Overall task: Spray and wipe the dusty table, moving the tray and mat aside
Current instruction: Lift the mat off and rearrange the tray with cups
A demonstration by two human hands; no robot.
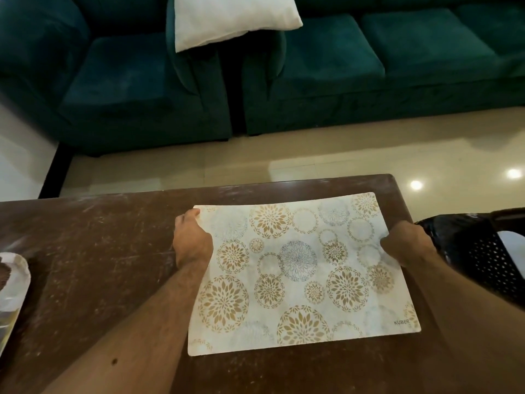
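A cream mat (301,277) printed with gold and grey flower circles lies on the dusty brown table (93,251), toward its right end. My left hand (192,240) grips the mat's left edge near the far corner. My right hand (406,243) pinches the mat's right edge. The far edge of the mat looks slightly lifted. At the table's left edge shows part of a pale tray (14,294) with something brown on it. No spray bottle or cloth is in view.
A black perforated plastic chair (480,251) stands close to the table's right end. Beyond the table are a glossy beige floor (255,160), a dark green sofa (369,66) and an armchair (113,81) with a white cushion (227,18).
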